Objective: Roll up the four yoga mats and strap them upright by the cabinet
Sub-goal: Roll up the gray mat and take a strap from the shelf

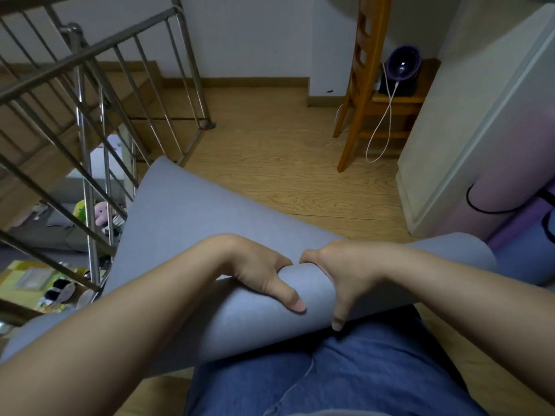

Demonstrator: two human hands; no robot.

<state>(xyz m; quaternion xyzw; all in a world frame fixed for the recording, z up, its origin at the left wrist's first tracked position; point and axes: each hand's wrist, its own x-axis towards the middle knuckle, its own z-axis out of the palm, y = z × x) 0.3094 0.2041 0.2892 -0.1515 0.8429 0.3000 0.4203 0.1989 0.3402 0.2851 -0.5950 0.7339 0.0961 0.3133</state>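
Observation:
A grey-blue yoga mat (pixel 186 214) lies on the wooden floor in front of my knees, its near part wound into a thick roll and its far end still flat toward the railing. My left hand (pixel 264 274) grips the roll from above, fingers curled over the far side, thumb on the near side. My right hand (pixel 342 274) grips it right beside the left in the same way. At the right edge a pink rolled mat (pixel 504 190) with a black strap and a purple-blue rolled mat (pixel 528 250) stand against the white cabinet (pixel 468 121).
A metal stair railing (pixel 90 121) runs along the left, with a lower floor and toys visible below. A wooden chair (pixel 360 94) with a dark round device and a white cable stands at the back right. Bare wooden floor (pixel 270 139) lies beyond the mat. My blue jeans fill the bottom.

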